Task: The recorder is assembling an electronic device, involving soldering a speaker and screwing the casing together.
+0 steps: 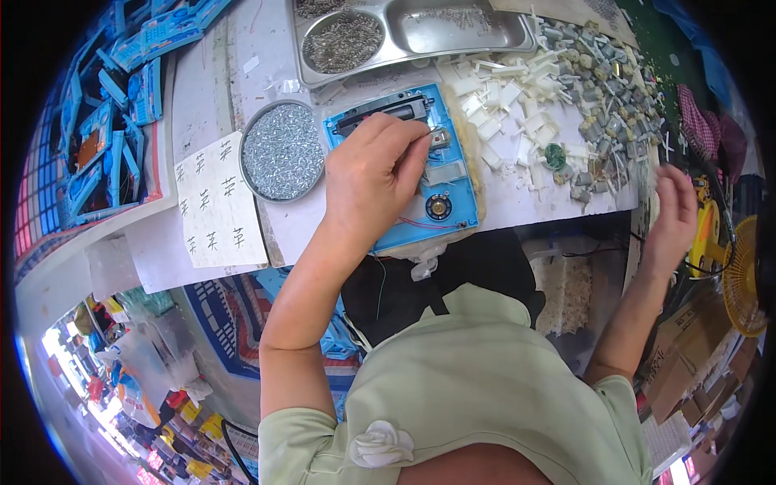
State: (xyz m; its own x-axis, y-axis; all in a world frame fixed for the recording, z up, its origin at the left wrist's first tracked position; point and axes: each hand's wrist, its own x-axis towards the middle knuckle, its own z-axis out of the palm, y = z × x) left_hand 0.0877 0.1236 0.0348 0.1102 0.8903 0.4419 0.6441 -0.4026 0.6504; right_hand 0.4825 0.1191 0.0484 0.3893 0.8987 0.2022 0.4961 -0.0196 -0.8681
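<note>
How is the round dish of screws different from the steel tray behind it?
The round dish is a small circle with one well, heaped full of screws. The steel tray is larger, rectangular and split into compartments; one round compartment holds a darker pile of small parts, and another is nearly bare. The dish lies beside the left hand; the tray lies farther back. Both are shiny metal holding small hardware.
</note>
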